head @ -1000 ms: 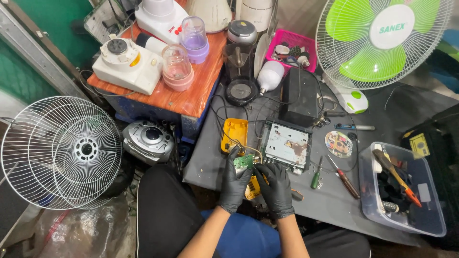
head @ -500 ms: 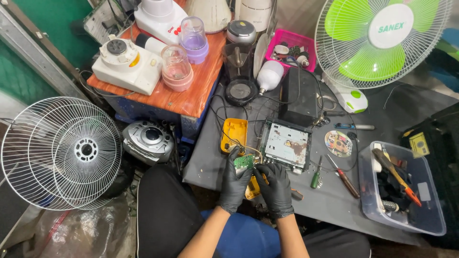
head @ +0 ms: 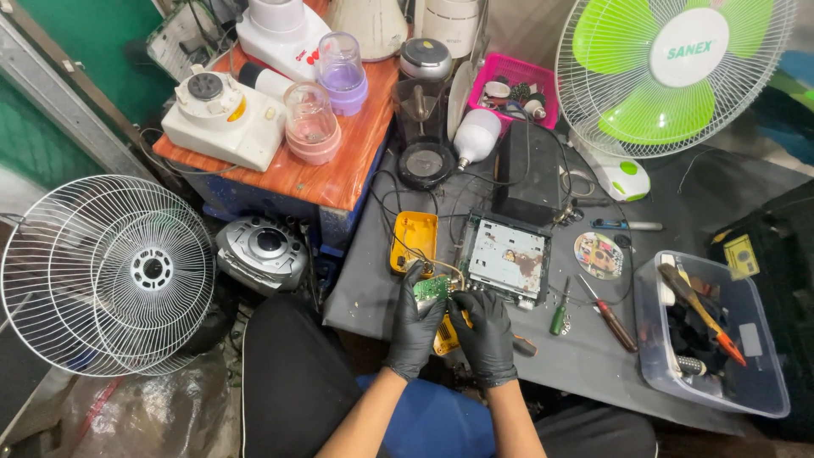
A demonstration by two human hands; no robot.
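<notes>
Both my hands wear black gloves and meet at the near edge of the grey worktable [head: 543, 373]. My left hand [head: 415, 326] pinches a small green circuit board [head: 432, 289] from its left side. My right hand [head: 487, 332] touches the board's right edge with its fingertips. Thin wires run from the board up to a yellow case half [head: 414, 240] lying open on the table. Another yellow part [head: 444, 341] shows under and between my hands. Just beyond my right hand sits an opened disc drive [head: 507, 256] with its metal top exposed.
Two screwdrivers [head: 560, 314] [head: 609, 315] and a disc [head: 599, 255] lie right of the drive. A clear tub of tools [head: 712, 339] stands at the far right. A green fan [head: 670, 72], pink basket [head: 514, 85], blender parts on a wooden table [head: 339, 174] and a white fan grille [head: 106, 276] surround the area.
</notes>
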